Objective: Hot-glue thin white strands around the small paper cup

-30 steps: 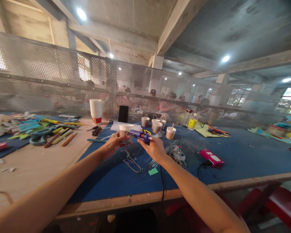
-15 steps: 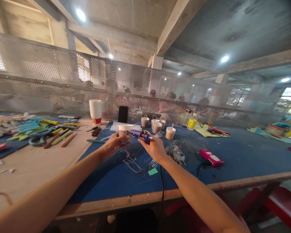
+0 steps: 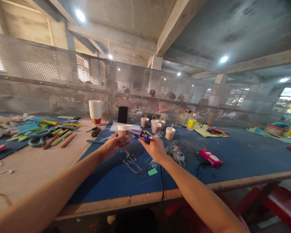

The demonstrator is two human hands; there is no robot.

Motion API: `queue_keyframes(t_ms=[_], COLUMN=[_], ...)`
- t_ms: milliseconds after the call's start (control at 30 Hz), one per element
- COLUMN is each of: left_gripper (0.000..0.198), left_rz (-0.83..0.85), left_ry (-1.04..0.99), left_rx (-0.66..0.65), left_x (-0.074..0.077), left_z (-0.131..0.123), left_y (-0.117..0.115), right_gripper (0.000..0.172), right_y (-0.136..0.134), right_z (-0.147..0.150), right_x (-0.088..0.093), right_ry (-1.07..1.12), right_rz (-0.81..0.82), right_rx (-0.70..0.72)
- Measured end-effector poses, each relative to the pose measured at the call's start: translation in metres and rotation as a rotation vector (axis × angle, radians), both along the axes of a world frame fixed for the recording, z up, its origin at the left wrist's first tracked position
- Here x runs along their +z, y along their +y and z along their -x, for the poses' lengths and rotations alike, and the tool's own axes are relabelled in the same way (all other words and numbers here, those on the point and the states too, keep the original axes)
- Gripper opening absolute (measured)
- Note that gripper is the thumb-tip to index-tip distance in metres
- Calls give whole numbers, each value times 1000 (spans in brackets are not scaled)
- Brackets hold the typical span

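My left hand is closed round a paper cup with a white rim and a brownish lower wall, held above the blue table mat. In my right hand is a purple glue gun, its nozzle end pointing left at the cup's side. Whether the nozzle touches the cup I cannot tell. A black cord runs down from my right hand over the table edge. Below the hands lie loops of grey cord, thin clear strands and a green paper scrap.
Several small cups with string handles stand behind my right hand, beside a cup holding a stick. A stack of white cups, a black phone, scissors, a yellow-labelled bottle and a magenta box lie around.
Almost nothing differs. Both hands keep the cup and the glue gun in nearly the same place; the whole view has shifted slightly.
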State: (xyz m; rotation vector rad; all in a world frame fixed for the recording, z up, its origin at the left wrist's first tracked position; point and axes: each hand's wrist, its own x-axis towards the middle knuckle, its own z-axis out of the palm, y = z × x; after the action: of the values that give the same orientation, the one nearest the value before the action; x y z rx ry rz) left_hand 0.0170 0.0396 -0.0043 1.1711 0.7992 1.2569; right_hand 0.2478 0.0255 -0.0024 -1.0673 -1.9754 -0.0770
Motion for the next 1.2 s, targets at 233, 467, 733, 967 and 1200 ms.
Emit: queue_keyframes(t_ms=[233, 467, 733, 967, 1200], left_gripper=[40, 44, 36, 36, 31], left_rz=[7, 10, 28, 36, 44], left_ry=[-25, -41, -50, -79, -101], left_rx=[-16, -30, -29, -27, -53], left_x=[-1, -4, -2, 2, -2], left_z=[1, 4, 3, 2, 5], left_y=[1, 5, 3, -1, 4], right_gripper=[42, 44, 42, 39, 38], right_y=[-1, -2, 1, -1, 1], right_z=[0, 1, -1, 0, -2], right_x=[1, 2, 0, 3, 1], right_ry=[-13, -75, -79, -79, -87], right_rz=[5, -41, -56, -49, -65], right_rx=[-15, -87, -83, -107, -123])
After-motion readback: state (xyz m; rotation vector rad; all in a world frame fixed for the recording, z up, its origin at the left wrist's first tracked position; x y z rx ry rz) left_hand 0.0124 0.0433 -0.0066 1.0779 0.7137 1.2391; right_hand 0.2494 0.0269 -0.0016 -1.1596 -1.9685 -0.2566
